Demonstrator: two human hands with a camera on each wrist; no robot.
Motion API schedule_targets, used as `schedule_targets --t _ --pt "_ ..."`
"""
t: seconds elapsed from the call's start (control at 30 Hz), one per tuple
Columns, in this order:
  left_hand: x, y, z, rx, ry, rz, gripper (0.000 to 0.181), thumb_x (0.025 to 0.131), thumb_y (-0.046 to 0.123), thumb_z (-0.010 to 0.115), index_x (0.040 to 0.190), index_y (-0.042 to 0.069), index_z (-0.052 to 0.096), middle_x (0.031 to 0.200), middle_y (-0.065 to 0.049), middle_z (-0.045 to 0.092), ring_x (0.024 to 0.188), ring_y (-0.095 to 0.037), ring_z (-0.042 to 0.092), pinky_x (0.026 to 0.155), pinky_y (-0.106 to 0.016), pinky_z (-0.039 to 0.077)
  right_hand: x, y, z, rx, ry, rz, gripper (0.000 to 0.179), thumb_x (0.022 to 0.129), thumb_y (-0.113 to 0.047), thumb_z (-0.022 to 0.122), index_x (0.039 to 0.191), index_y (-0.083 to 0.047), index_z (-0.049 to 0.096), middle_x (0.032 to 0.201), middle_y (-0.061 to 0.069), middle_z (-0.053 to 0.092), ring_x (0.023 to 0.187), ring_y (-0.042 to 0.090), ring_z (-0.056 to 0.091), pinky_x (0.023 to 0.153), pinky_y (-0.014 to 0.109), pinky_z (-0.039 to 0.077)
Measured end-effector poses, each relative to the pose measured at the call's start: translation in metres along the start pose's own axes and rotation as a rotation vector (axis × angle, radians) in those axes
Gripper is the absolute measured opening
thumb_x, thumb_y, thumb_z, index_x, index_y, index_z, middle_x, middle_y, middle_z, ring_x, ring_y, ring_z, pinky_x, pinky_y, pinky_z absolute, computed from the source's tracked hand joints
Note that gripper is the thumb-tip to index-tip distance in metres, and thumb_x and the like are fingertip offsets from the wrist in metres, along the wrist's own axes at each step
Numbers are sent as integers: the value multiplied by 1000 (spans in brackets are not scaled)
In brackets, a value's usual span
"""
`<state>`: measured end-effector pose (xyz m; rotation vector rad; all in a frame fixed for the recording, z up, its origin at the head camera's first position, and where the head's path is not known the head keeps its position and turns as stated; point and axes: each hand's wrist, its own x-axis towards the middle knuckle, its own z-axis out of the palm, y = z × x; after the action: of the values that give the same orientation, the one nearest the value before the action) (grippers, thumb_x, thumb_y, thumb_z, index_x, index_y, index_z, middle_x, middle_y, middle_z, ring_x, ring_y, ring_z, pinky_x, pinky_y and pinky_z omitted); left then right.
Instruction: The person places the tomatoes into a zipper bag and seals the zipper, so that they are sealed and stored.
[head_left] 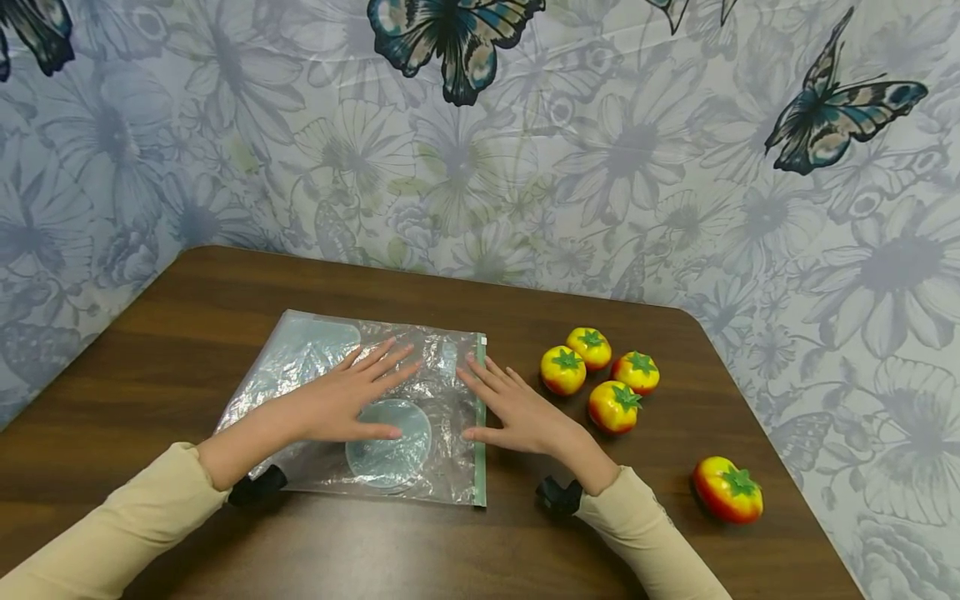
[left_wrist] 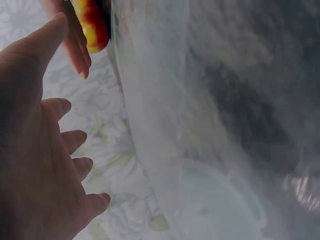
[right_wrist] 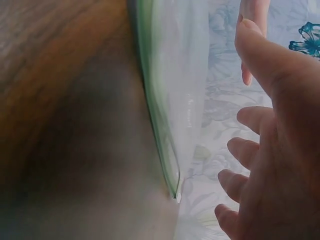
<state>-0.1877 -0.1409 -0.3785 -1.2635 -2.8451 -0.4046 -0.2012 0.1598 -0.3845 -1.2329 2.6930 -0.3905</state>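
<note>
A clear plastic zip bag (head_left: 450, 471) lies flat on the brown table, with a green zipper strip (head_left: 480, 475) along its right side. Printed on it are a pale round patch (head_left: 390, 462) and another pale patch (head_left: 322, 333) at the far left corner. My left hand (head_left: 348, 404) is over the middle of the bag, fingers straight and spread, thumb across the round patch in the head view. Palm down, my right hand (head_left: 521, 408) reaches across the zipper strip with its fingers extended. Neither hand holds anything. In the right wrist view the zipper strip (right_wrist: 155, 110) runs beside the right hand.
Several yellow-red tomatoes with green star-shaped tops, one of them a tomato (head_left: 613, 408) nearest my right wrist, are grouped right of the bag. Another tomato (head_left: 727, 490) sits alone near the right edge of the table (head_left: 525, 554). Behind stands a flowered wall covering (head_left: 510, 192) with butterflies.
</note>
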Motion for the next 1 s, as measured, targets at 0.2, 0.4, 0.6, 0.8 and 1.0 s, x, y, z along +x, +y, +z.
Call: schedule_targets --t 0.2,0.4,0.6,0.8,1.0 --pt "1 1 7 -31 -19 7 92 81 55 64 151 16 19 155 -8 5 138 -34 1 102 -64 10 0 1 4 19 -42 30 83 89 -56 51 152 -19 12 155 8 5 139 31 4 108 53 8" --pt "-1 3 10 -47 -74 -8 96 79 59 63 151 16 17 154 -12 6 138 -36 0 103 -62 10 0 2 8 30 -84 47 86 87 -56 55 152 -20 11 155 5 5 139 27 3 109 50 6" --pt "0 4 14 -60 -116 -9 98 77 60 63 150 12 19 154 -16 7 137 -40 3 103 -62 11 -1 3 13 19 -97 27 86 86 -55 56 151 -17 16 155 7 8 139 30 5 108 53 7" --pt "0 6 15 -64 -131 -3 101 74 60 66 150 10 21 153 -17 10 136 -41 5 103 -63 11 0 4 16 9 -109 30 85 86 -56 56 151 -18 18 155 7 8 139 31 5 108 53 6" --pt "2 8 15 -79 -139 4 103 72 59 69 149 9 23 153 -18 13 136 -40 6 103 -62 11 0 4 17 -3 -120 30 84 86 -56 56 151 -17 21 155 8 10 139 31 6 108 53 7"
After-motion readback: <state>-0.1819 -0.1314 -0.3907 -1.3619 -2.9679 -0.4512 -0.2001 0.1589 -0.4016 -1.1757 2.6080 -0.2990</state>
